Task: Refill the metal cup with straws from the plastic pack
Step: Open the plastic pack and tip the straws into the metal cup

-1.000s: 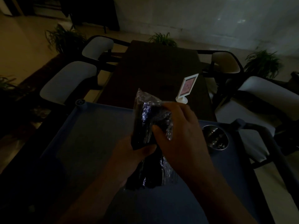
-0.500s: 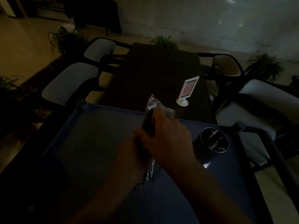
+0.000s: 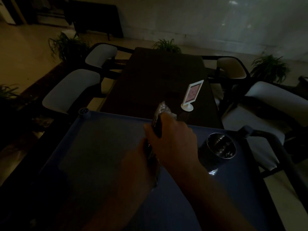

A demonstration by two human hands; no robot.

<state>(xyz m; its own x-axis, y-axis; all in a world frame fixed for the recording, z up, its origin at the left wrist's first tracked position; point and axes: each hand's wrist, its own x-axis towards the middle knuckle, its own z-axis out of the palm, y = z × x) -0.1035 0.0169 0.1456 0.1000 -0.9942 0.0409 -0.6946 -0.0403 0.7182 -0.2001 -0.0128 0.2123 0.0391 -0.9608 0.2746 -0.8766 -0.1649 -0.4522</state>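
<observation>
Your right hand point(image 3: 173, 140) grips the crinkly clear plastic pack of dark straws point(image 3: 160, 112) near its top, left hand point(image 3: 141, 157) clasping lower; the shiny round metal cup point(image 3: 220, 147) stands just right, nearer your right hand.

Left hand point(image 3: 141, 157): bare, no glove or ring visible in the dim light
Right hand point(image 3: 173, 139): bare, no watch seen
Forearms: both uncovered, no sleeve in view
</observation>
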